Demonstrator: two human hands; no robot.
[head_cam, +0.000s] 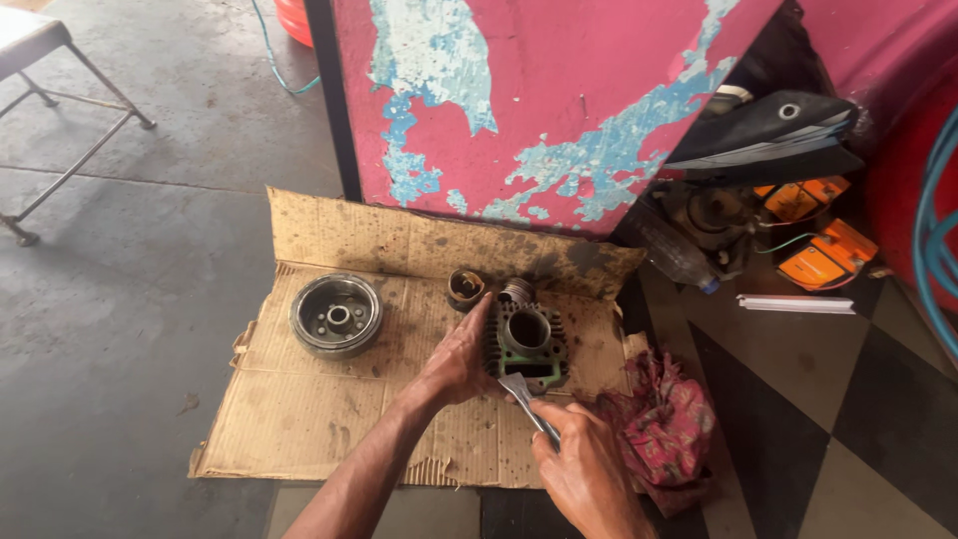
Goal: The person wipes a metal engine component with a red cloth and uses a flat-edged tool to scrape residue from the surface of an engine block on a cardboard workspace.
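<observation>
- Concrete floor point(150, 329), grey and stained; a sheet of oily corrugated cardboard point(319, 419) lay flat on it, back flap folded up against a pink panel point(559, 90) with paint peeling to blue.
- Hidden: lower edge of frame cut off both forearms; scraper handle buried in the right hand point(589, 469); left palm covered the near-left side of the cylinder.
- Engine cylinder point(527, 341): finned cast metal, dark with greenish gasket face, round bore. It sat mid-cardboard, bore axis pointing up.
- Left hand point(457, 357) pressed against the cylinder's left side, fingers wrapped on the fins.
- Right hand closed tight around a flat metal scraper point(521, 391), blade angled up-left, tip on the cylinder's near face.
- Piston point(465, 287) just behind the cylinder; round flywheel point(336, 313) well left.
- Crumpled red rag point(664, 424) at the cardboard's right edge.
</observation>
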